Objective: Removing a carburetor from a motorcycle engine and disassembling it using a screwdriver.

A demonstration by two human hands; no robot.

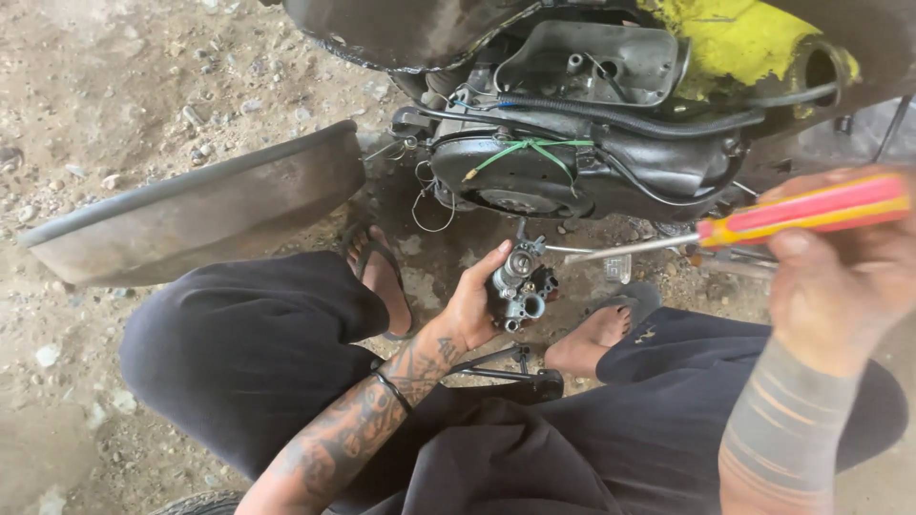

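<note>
Below the scooter engine (572,162), the carburetor (520,286) is already off, gripped in the left hand (477,303), while right hand (840,277) fingers clench a screwdriver (744,224) aimed at it.

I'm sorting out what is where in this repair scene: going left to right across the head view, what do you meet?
Curved rusty metal side panel → left hand gripping a small grey metal carburettor → right hand holding a screwdriver with a red and yellow handle.
</note>
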